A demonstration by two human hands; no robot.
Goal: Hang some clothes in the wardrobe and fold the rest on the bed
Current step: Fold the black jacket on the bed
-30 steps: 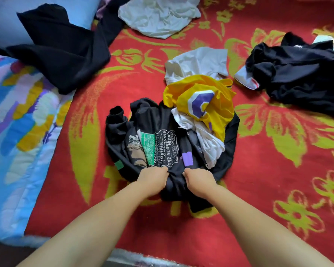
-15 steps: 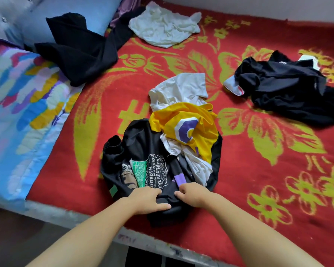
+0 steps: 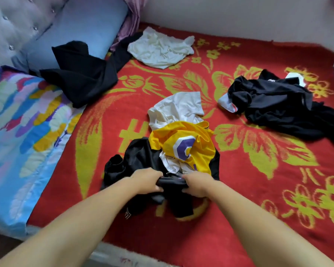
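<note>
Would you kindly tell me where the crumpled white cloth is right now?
In the head view, the crumpled white cloth lies at the bed's far side, left of centre, beside the blue pillow.

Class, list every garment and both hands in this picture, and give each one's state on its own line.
Black shirt: crumpled, near edge gripped by both hands.
Yellow shirt: crumpled, lying on the black shirt.
White shirt: crumpled, partly under the yellow one.
White cloth: crumpled, lying apart.
Left hand: gripping.
Right hand: gripping.
</note>
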